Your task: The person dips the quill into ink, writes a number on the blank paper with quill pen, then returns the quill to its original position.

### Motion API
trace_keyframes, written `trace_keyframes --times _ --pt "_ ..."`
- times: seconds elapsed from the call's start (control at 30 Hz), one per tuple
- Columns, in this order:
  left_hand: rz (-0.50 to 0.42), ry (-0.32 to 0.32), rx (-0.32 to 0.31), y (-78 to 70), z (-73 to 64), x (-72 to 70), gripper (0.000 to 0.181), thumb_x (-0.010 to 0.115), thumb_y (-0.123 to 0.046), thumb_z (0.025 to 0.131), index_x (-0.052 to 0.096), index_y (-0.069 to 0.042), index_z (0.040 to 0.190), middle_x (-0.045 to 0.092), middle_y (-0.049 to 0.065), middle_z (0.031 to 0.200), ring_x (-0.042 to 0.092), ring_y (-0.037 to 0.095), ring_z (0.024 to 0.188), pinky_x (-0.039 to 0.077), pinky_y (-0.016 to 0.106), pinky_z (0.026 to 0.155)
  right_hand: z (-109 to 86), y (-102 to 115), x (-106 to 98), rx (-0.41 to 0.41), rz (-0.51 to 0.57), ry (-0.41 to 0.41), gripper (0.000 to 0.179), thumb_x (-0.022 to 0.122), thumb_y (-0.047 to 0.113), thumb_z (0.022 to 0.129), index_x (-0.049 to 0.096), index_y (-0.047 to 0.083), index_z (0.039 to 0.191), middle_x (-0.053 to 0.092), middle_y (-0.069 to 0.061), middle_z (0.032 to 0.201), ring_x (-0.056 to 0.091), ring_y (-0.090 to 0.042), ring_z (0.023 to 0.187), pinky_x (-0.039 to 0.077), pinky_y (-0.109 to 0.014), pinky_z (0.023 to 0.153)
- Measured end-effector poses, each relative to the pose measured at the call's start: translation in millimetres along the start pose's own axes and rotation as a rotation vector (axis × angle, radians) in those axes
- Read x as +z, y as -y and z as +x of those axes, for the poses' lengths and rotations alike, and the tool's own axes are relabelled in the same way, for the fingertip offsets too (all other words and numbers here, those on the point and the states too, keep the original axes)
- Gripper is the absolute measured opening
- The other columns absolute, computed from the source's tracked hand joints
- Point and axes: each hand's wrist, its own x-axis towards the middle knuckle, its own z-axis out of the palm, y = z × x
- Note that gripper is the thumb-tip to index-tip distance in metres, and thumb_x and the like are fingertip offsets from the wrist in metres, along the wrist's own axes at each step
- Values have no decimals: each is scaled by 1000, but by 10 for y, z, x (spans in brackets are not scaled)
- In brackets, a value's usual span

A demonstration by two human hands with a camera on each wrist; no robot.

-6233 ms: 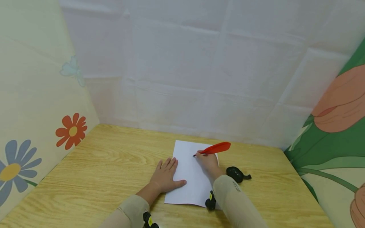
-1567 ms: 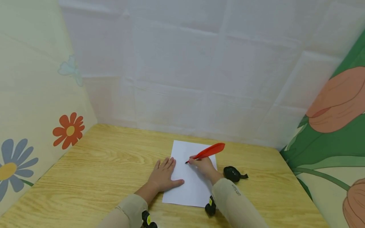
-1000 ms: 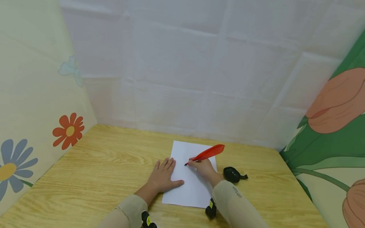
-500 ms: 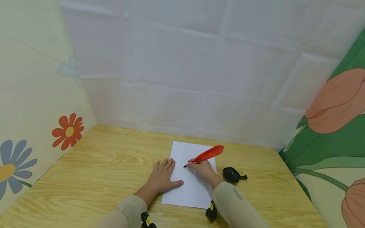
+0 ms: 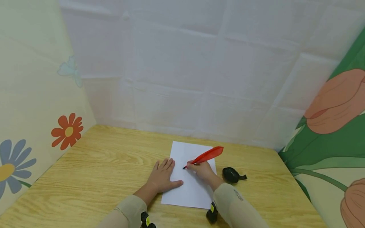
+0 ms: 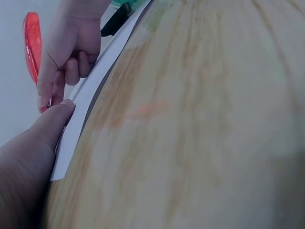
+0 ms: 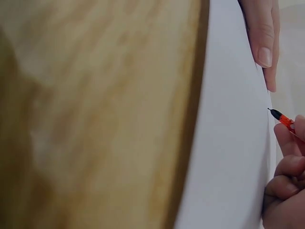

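Observation:
A white sheet of paper [image 5: 185, 196] lies on the table in the head view. My left hand [image 5: 162, 178] rests flat over its left edge, fingers spread and thumb on the sheet. In my right hand [image 5: 203, 171] I pinch a red feather pen [image 5: 209, 154] between thumb and fingers. Its feather slants up to the right, and its dark tip points down-left at the middle of the paper. The right wrist view shows the pen's black tip [image 7: 275, 114] at the paper surface, near the left thumb [image 7: 264, 55]. Any marks on the paper are too faint to tell.
A black rounded object with a short tail [image 5: 231, 175] sits on the table right of the paper. The wood-grain table [image 5: 114, 152] backs onto a white cloth [image 5: 176, 69], with flower-printed panels on both sides. Black wrist cameras [image 5: 212, 213] hang by each sleeve.
My right hand has brought the pen tip down and left across the paper, toward me, over the last several seconds. The left hand stays in place on the sheet.

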Motion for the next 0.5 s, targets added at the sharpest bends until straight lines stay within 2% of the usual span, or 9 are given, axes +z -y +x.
trace_keyframes --times 0.5 --pt "1 0 0 9 10 7 100 54 -72 84 30 -5 153 26 10 162 17 31 152 10 56 122 -47 -19 3 -36 -24 12 27 74 26 87 75 9 108 74 -9 105 60 -14 85 48 -28 73"
